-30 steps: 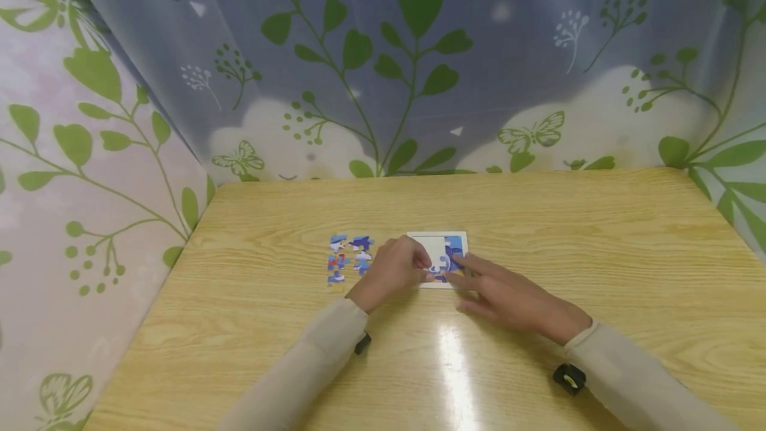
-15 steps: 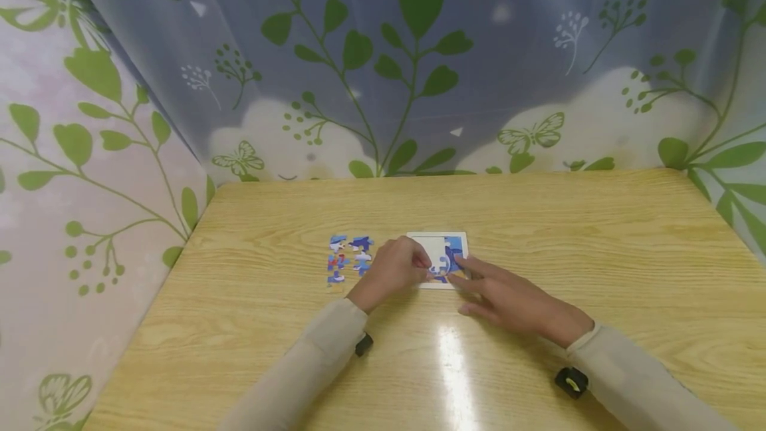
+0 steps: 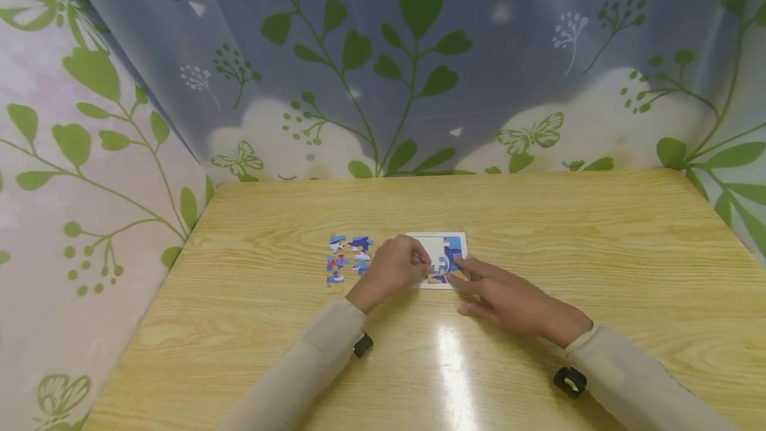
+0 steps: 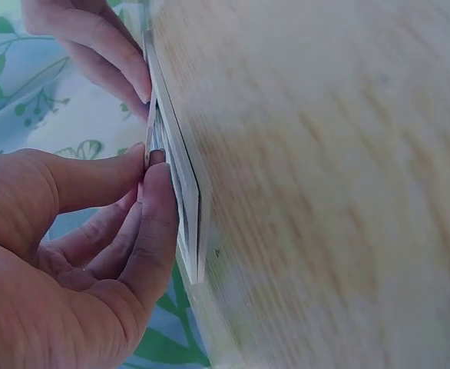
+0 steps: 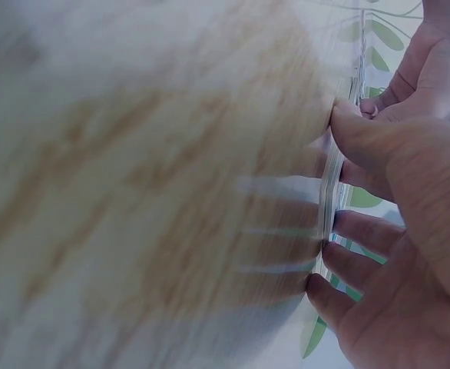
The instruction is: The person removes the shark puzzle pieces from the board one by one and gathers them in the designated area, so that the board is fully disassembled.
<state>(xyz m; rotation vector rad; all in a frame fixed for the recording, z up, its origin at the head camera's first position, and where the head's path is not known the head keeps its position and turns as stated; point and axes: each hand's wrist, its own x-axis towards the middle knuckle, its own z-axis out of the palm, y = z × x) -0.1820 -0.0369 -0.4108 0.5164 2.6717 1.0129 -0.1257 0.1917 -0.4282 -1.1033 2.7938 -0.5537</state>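
Note:
A white-rimmed puzzle tray (image 3: 437, 234) lies on the table, with joined blue pieces (image 3: 453, 248) along its right side and a bare pale area at upper left. Over its lower edge my left hand (image 3: 390, 270) pinches a puzzle piece (image 3: 437, 279), yellow and purple, between thumb and fingers. In the left wrist view that piece (image 4: 150, 127) is a thin edge, tilted up from the tray. My right hand (image 3: 509, 294) reaches in from the right, fingers extended; its fingertips touch the tray's right part and the piece's right end. Fingers hide part of the picture.
Several loose puzzle pieces (image 3: 361, 243) lie left of the tray, partly behind the left hand. The wooden table (image 3: 538, 218) meets a leaf-patterned curtain (image 3: 413, 85) at the back and left. Light glares on the table (image 3: 453, 364) in front.
The pinched puzzle piece has shifted slightly at the tray's lower edge, and more of its yellow part shows. Both hands have stayed almost in place.

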